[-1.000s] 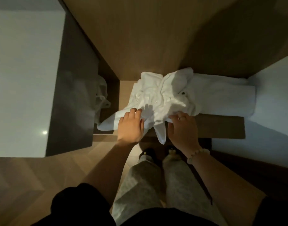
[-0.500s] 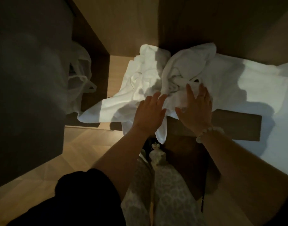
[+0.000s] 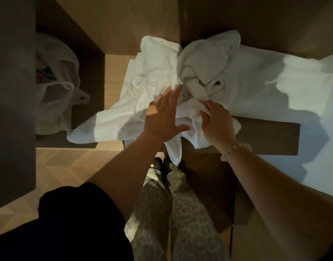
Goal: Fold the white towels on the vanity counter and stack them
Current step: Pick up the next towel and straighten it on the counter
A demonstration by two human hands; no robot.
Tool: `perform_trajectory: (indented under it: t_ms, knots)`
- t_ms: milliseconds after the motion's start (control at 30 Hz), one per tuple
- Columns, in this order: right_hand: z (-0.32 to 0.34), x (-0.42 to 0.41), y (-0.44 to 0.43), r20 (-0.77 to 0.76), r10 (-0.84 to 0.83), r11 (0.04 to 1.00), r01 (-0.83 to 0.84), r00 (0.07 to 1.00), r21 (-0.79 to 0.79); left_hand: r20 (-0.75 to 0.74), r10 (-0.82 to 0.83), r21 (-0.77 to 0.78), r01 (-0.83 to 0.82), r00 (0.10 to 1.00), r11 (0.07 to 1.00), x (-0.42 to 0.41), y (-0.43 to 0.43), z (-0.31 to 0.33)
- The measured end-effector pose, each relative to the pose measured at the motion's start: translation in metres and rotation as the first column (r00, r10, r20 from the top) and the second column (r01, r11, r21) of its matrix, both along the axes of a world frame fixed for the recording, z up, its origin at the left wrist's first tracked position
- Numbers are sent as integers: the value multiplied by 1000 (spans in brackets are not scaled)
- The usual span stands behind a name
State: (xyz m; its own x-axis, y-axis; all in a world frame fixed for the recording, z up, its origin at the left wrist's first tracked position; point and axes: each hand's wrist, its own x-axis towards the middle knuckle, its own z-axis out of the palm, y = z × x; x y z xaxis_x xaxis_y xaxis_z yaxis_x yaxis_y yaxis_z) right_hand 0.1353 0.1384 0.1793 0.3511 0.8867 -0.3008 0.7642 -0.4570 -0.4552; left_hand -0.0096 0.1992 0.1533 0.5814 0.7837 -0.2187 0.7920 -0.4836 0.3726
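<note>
Wooden counter [image 3: 265,136], crumpled white towels [image 3: 143,81] heaped across it, right hand [image 3: 216,121], flat half a second ago, now grip clenched on a towel fold, left hand [image 3: 160,117] still flat, grip released, pressing the heap

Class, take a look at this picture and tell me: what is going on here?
A person stands over a counter with crumpled white towels heaped on it. The right hand grips a bunch of towel; the left hand lies flat on the cloth beside it. The heap is not yet folded.
</note>
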Motion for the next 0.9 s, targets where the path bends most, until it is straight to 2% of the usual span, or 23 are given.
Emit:
perform_trajectory:
  t_ms: [100, 200, 300, 433, 567, 733, 833, 900]
  knots:
    - [23, -3, 2, -74, -39, 996, 45, 996, 71, -9, 27, 51, -26, 1000, 998, -2, -7, 11]
    - [53, -4, 4, -125, -29, 990, 46, 992, 133, 78, 106, 38, -109, 991, 993, -1, -14, 32]
    - [86, -3, 3, -152, -31, 969, 67, 988, 239, 127, 214, -74, -205, 969, 976, 3, -16, 64]
    - [141, 0, 10, -199, -61, 927, 130, 978, 353, 118, 212, -100, -201, 970, 974, 3, -6, 108]
    - [198, -2, 26, -256, -90, 874, 200, 962, 443, 220, 203, -120, -180, 954, 976, 6, 6, 156]
    - [256, -13, 36, -289, -28, 826, 186, 957, 533, 475, 318, -272, -207, 820, 940, 16, 12, 219]
    - [286, -18, 38, -297, 57, 804, 132, 953, 580, 556, 341, -302, -198, 758, 932, 20, 13, 252]
    - [307, -19, 38, -354, 103, 789, 140, 930, 598, 595, 378, -316, -226, 709, 921, 21, 14, 275]
